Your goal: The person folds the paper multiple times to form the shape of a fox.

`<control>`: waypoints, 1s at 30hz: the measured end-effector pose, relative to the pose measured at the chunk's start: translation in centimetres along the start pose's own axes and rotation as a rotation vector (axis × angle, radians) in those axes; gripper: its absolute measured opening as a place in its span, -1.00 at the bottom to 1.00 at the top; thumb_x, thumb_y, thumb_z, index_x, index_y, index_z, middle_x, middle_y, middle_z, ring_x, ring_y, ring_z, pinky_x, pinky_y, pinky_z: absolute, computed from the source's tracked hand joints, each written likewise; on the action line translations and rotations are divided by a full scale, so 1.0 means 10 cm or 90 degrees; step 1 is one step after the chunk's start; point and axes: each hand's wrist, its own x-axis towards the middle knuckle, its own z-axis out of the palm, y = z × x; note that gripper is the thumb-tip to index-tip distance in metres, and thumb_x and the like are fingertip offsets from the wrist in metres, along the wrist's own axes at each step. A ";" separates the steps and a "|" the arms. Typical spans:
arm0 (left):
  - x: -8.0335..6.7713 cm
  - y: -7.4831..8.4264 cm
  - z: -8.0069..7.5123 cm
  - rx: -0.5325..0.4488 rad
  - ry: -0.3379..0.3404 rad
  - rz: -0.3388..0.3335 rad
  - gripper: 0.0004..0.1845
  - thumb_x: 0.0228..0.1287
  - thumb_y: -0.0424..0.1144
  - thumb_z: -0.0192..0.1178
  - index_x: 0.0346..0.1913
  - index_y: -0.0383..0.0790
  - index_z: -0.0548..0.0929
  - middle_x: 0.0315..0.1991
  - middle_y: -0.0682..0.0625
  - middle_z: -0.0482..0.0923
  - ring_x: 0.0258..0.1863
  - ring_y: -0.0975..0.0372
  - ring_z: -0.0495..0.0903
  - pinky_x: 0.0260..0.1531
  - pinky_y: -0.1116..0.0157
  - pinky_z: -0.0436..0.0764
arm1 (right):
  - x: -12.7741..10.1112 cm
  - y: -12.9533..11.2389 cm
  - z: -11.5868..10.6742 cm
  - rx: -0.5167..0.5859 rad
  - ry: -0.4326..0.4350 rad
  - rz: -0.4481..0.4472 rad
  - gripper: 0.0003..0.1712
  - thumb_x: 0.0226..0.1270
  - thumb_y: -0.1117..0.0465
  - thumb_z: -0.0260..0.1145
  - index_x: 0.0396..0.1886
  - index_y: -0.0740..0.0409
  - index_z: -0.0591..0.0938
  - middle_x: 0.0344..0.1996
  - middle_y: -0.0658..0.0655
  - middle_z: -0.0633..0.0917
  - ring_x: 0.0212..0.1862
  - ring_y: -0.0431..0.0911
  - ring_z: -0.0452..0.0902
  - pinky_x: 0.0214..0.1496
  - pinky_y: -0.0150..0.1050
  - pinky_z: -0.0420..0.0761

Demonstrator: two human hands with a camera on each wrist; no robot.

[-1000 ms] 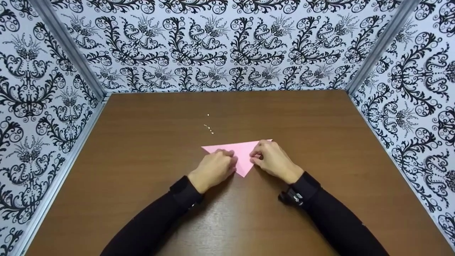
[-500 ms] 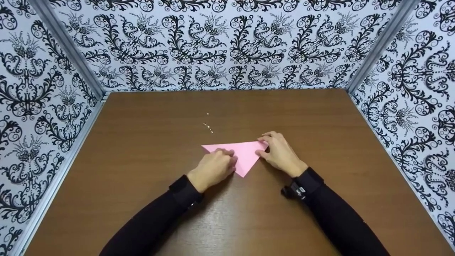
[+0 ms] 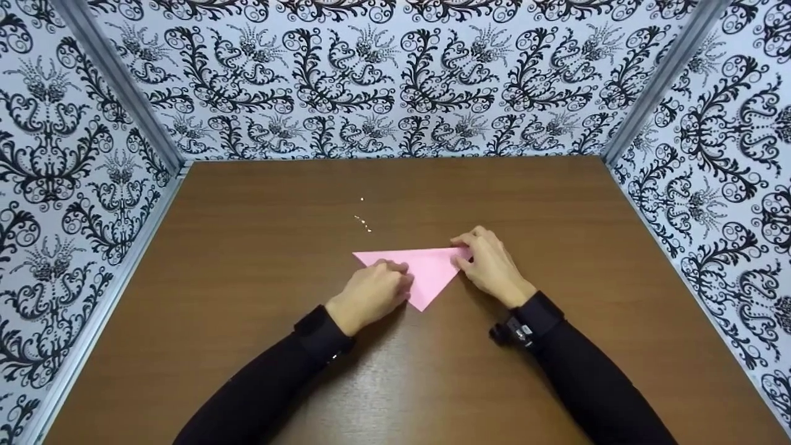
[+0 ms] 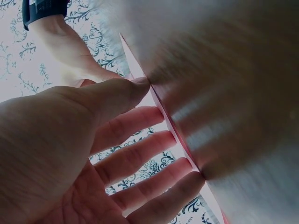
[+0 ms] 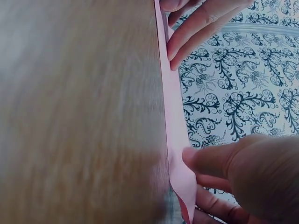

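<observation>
My left hand (image 3: 371, 293) presses its fingers flat on the pink paper (image 3: 426, 272) (folded to a triangle); my right hand (image 3: 491, 266) pinches its right corner. Paper lies mid-table (image 3: 247, 247), patterned walls (image 3: 371, 74) around.

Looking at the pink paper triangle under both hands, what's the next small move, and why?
Probably run the right hand back along the top edge: it sits at the right corner of the pink paper triangle, while the left hand presses the left part flat.
</observation>
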 end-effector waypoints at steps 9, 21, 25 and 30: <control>0.00 0.00 0.00 -0.017 -0.007 -0.009 -0.86 0.56 -0.27 0.57 -0.22 -0.15 0.82 0.19 -0.17 0.94 0.00 -0.21 0.90 -0.18 -0.17 0.95 | -0.01 0.01 -0.05 -0.009 0.042 -0.039 -0.84 0.58 0.32 0.62 0.06 0.17 0.97 -0.13 0.24 0.84 -0.06 0.16 0.77 0.08 0.14 0.77; 0.01 -0.02 -0.07 0.023 0.022 0.013 -0.90 0.48 -0.31 0.60 -0.23 -0.08 0.90 0.05 -0.06 0.98 -0.07 -0.08 0.91 -0.30 -0.09 0.94 | 0.01 -0.01 -0.09 0.009 0.032 -0.007 -0.86 0.66 0.30 0.55 0.00 0.06 0.98 -0.04 0.16 1.00 -0.02 0.12 0.91 0.06 0.16 0.84; 0.04 -0.05 -0.13 0.043 0.084 0.018 -0.93 0.49 -0.25 0.64 -0.07 -0.04 0.98 -0.10 -0.01 0.91 -0.13 0.02 0.86 -0.30 0.01 0.93 | 0.01 -0.05 -0.12 0.017 0.045 -0.011 -0.88 0.67 0.27 0.56 0.00 0.04 0.98 -0.08 0.11 1.01 -0.06 0.08 0.91 0.02 0.08 0.82; 0.12 -0.10 -0.22 0.052 0.171 0.003 -0.80 0.55 -0.18 0.63 0.13 -0.04 0.95 -0.07 -0.01 0.83 -0.08 0.07 0.80 -0.21 0.06 0.93 | 0.01 -0.10 -0.17 0.031 0.079 -0.035 -0.89 0.69 0.24 0.55 0.01 0.03 0.97 -0.08 0.08 1.01 -0.10 0.06 0.90 0.00 0.03 0.77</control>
